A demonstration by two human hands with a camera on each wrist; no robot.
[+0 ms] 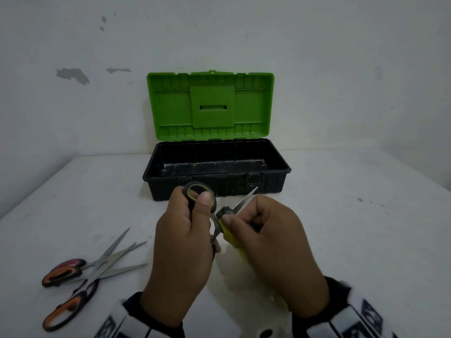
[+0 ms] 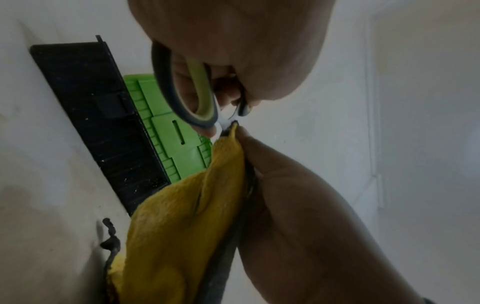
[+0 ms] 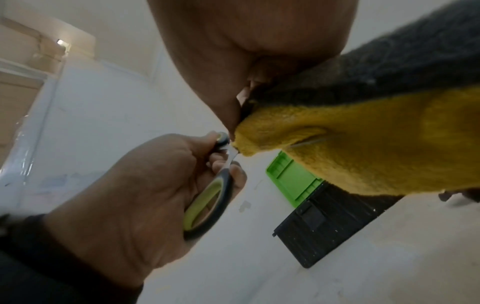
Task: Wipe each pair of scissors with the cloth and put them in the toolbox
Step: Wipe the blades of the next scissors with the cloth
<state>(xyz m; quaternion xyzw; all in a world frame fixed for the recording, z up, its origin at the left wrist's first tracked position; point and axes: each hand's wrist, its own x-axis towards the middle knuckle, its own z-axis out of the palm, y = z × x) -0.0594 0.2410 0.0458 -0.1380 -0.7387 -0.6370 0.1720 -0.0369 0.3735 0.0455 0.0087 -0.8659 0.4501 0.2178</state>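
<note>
Yellow cloth [image 1: 231, 236], pinched by the right hand [image 1: 275, 242], wraps one blade at frame centre; the left hand [image 1: 180, 242] grips the green-handled scissors [image 1: 201, 193], steadying them for wiping, before the open toolbox [image 1: 217, 167], seemingly empty

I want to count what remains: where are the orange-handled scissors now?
In the head view, the orange-handled scissors lie crossed on the table, left of the left hand, nearer than the toolbox.

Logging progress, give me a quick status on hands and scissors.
Left hand grips green-handled scissors. Right hand pinches yellow cloth round blade. Toolbox open, path clear.
</note>
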